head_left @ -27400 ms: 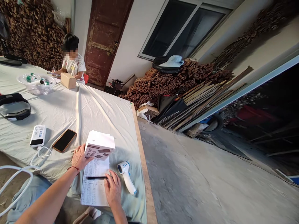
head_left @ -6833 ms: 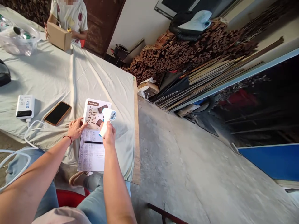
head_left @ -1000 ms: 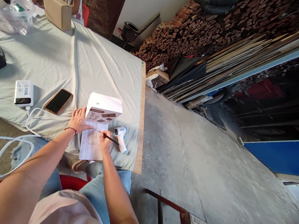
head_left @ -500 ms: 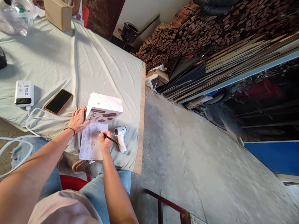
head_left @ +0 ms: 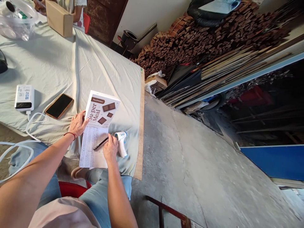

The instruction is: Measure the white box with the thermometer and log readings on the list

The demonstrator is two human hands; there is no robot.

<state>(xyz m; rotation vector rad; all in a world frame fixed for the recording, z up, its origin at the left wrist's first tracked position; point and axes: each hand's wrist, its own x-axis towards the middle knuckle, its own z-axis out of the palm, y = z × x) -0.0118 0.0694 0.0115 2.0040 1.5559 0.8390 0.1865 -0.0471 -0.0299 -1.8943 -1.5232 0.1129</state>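
Super Meal box (head_left: 104, 110) tilts back, cover face up, at the head of the written sheet (head_left: 91, 153) — the left hand (head_left: 78, 124) has its lower left corner between thumb and fingers, presumably to steady it clear of the writing. That sheet spreads below, likely for easy reach. On its right, a white thermometer (head_left: 122, 147) lies just beside the right hand (head_left: 110, 150). Smallest, the black pen (head_left: 101, 144) slants over the sheet, 1 end at the right fingers — gripped or merely touched, I cannot tell.
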